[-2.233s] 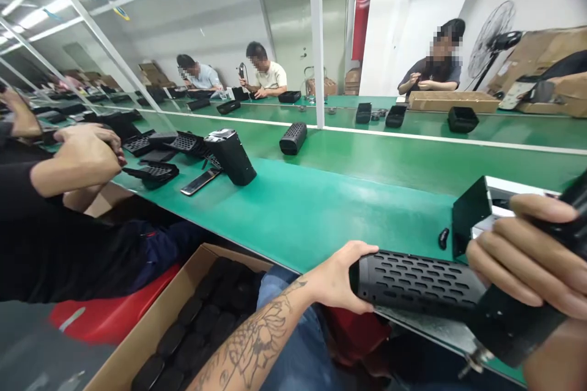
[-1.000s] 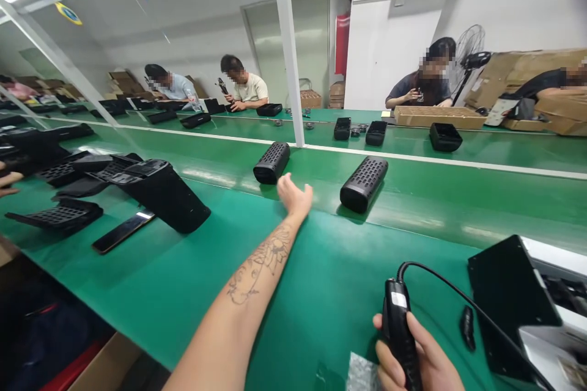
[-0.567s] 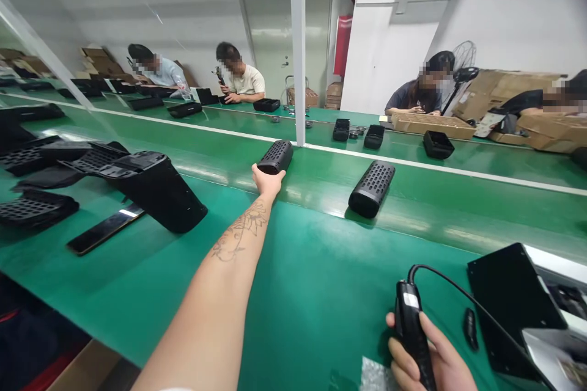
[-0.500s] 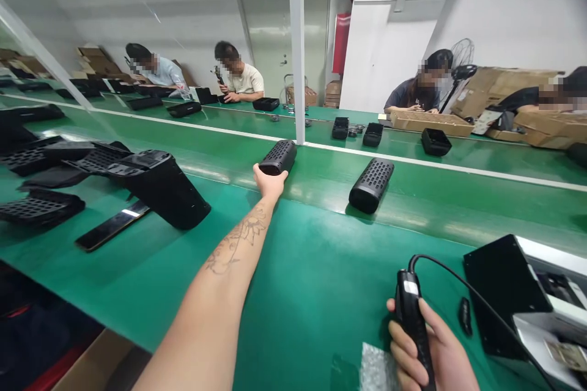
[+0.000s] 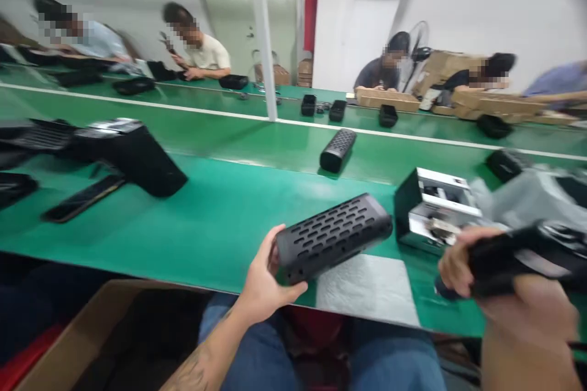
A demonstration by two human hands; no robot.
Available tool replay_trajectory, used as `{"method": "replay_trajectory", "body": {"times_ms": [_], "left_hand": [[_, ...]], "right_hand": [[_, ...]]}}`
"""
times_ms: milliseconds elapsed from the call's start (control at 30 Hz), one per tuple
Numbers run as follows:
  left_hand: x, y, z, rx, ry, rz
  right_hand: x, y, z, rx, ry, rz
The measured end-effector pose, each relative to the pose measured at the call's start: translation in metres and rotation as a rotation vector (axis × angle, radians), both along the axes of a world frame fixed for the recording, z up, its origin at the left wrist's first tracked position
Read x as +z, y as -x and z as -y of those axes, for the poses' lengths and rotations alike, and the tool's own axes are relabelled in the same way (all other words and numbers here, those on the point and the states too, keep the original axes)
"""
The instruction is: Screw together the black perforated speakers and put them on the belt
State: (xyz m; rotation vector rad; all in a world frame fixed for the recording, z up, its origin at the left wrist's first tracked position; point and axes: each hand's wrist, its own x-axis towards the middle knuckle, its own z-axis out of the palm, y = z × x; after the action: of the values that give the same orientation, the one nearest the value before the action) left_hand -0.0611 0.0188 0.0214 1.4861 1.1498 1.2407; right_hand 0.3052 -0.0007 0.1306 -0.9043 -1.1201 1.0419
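Note:
My left hand point(image 5: 268, 284) is closed round the near left end of a black perforated speaker-like housing point(image 5: 337, 235), its slotted face upward. The housing is tilted over the front of the bench, above a pale bubble-wrap sheet point(image 5: 371, 290). At the right, my right hand point(image 5: 509, 287) is closed round a black corded tool point(image 5: 499, 259) that looks like an electric screwdriver; motion blurs both, and the tool's tip cannot be made out. Just left of that hand stands a black-and-white box point(image 5: 435, 204) with metal parts inside.
Another slotted housing point(image 5: 338, 151) lies on the green belt point(image 5: 206, 128). A phone point(image 5: 85, 195) and several black shells point(image 5: 132, 156) lie at left. A white post point(image 5: 263, 36) rises behind the belt. Several co-workers point(image 5: 202, 49) sit across. Grey plastic wrapping point(image 5: 536, 195) is at right.
My left hand has brought the housing from the belt back toward me, over the bench's front edge. My right hand has risen rightward with the tool, turning it sideways. The view has swung right.

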Motion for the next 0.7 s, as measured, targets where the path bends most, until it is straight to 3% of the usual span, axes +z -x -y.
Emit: {"method": "replay_trajectory", "body": {"times_ms": [100, 233, 333, 500, 700], "left_hand": [[-0.01, -0.017, 0.027, -0.114, 0.037, -0.047], [-0.008, -0.037, 0.027, -0.276, -0.043, -0.129], [-0.003, -0.043, 0.018, -0.347, -0.077, -0.212], [-0.003, -0.04, 0.015, -0.38, -0.04, -0.313], [-0.007, -0.038, 0.016, -0.344, -0.096, -0.42]], "right_hand": [[0.018, -0.019, -0.016, -0.332, -0.267, 0.131], [0.014, -0.046, -0.057, -0.418, -0.415, 0.153], [0.001, -0.058, -0.074, -0.452, -0.453, 0.16], [-0.012, -0.06, -0.076, -0.44, -0.439, 0.129], [0.003, -0.052, -0.055, -0.434, -0.377, 0.084]]}}
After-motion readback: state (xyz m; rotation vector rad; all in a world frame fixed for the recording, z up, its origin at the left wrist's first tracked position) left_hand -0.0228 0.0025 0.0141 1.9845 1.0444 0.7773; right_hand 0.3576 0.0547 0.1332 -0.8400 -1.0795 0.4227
